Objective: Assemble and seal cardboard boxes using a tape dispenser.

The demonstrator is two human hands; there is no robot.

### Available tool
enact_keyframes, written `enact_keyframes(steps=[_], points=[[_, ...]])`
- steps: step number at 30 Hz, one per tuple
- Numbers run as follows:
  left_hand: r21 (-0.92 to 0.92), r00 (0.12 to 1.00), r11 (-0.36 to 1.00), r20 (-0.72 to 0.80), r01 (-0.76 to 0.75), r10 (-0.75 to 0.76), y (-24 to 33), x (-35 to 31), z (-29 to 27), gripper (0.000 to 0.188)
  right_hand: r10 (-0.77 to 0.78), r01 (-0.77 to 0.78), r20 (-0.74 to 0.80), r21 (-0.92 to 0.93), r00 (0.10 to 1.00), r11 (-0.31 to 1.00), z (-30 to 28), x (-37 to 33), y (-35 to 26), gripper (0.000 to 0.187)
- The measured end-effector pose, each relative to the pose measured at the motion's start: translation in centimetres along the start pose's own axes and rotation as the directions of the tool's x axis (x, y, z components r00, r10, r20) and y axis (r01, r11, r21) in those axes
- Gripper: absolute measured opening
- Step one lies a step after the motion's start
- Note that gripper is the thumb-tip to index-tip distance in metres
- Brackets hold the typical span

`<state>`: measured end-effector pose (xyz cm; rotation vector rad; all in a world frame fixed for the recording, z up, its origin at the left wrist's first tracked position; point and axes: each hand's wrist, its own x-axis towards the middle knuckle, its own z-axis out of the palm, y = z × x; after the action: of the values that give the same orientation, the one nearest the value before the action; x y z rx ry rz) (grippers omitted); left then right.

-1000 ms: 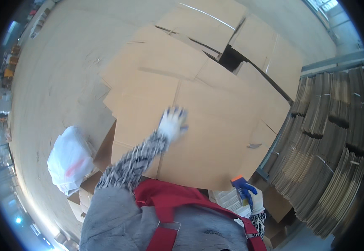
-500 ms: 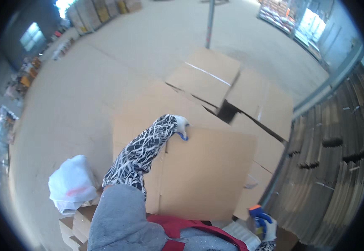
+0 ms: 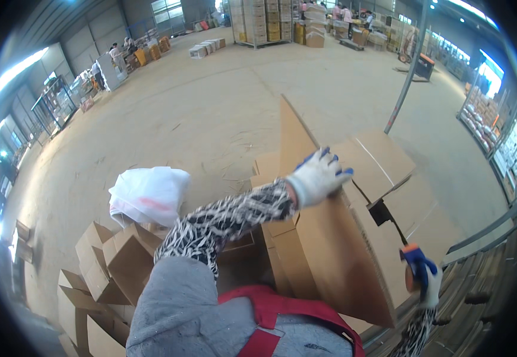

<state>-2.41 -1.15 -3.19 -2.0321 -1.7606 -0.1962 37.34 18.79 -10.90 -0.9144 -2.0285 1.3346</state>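
A flattened cardboard box (image 3: pixel 335 250) stands tilted up on edge in front of me. Gloved in white with blue fingertips, my left hand (image 3: pixel 318 178) is closed over its upper edge. My right hand (image 3: pixel 431 285), in a similar glove at the lower right, is wrapped round a blue and orange tape dispenser (image 3: pixel 413 256) with a brown roll on it. Beneath and beyond the raised box lie more flat cardboard boxes (image 3: pixel 431 208) in a stack, some bound with white straps.
Opened cardboard boxes (image 3: pixel 101 262) crowd the floor at my left, with a white plastic bag (image 3: pixel 150 193) behind them. Bundled cardboard (image 3: pixel 484 291) stands along the right side. A metal post (image 3: pixel 410 77) rises beyond the stack. People and stacked crates (image 3: pixel 264 24) are far off.
The box under my left hand has gone from lying nearly flat to standing on edge. My right hand has risen with the tape dispenser. The view has swung left and up.
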Motion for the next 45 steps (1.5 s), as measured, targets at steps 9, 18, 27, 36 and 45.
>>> enact_keyframes(steps=[9,18,27,36,45], points=[[-0.319,0.925,0.913,-0.357,-0.254,0.133,11.1,-4.8,-0.7,0.053,-0.242,0.547,0.502,-0.656,0.831,0.52,23.6,10.4,-21.8,0.061],[-0.46,0.96,0.866,-0.268,-0.196,0.075,10.2,-6.0,-2.4,0.051,-0.114,0.549,0.546,-0.762,0.83,0.342,21.4,15.0,-19.4,0.057],[-0.505,0.969,0.827,-0.098,-0.246,0.228,4.2,-2.1,-7.8,0.042,-0.169,0.374,0.338,-0.754,0.926,0.54,12.1,16.1,-17.5,0.041],[-0.706,0.697,0.335,0.696,0.624,0.17,-6.4,-6.7,-7.1,0.054,-0.227,0.472,0.415,-0.804,0.881,0.361,5.1,5.3,-12.6,0.034],[-0.561,0.475,0.659,0.814,0.5,0.333,15.4,-0.2,-6.9,0.076,-0.246,0.432,0.361,-0.814,0.9,0.387,5.5,5.5,-13.0,0.031]])
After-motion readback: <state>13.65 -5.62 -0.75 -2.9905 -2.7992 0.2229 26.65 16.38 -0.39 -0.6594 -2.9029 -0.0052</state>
